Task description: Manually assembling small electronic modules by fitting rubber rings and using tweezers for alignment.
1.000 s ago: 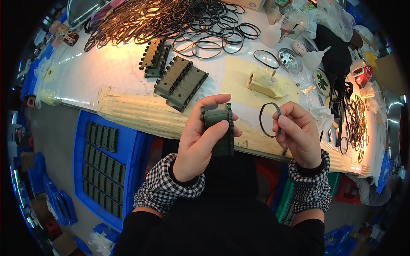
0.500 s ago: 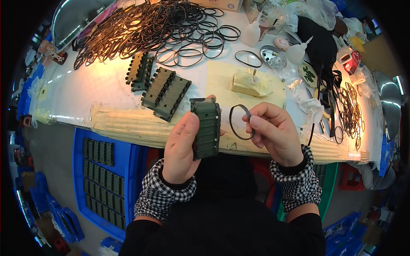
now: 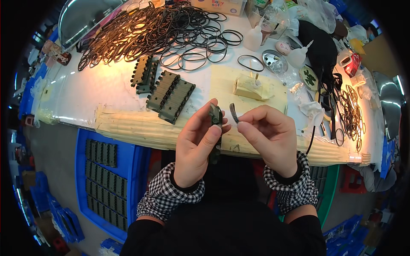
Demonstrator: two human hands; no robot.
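Observation:
My left hand is closed around an olive-green plastic chassis piece, now seen edge-on, with a dark band along its side. Between thumb and forefinger, my right hand pinches a small dark ribbed rubber track loop. The loop is close to the chassis but apart from it. Beyond my left hand, green chassis pieces lie side by side on the table, with a further cluster behind them.
A tangled heap of dark rubber loops covers the far left. A tape-covered block with an upright pin stands ahead. Squeeze bottles, a round metal dish and a black bag crowd the right. A blue tray below holds green pieces.
My left hand has turned the chassis piece from its broad face to its edge. My right hand has moved slightly left, and the loop has turned edge-on beside the piece.

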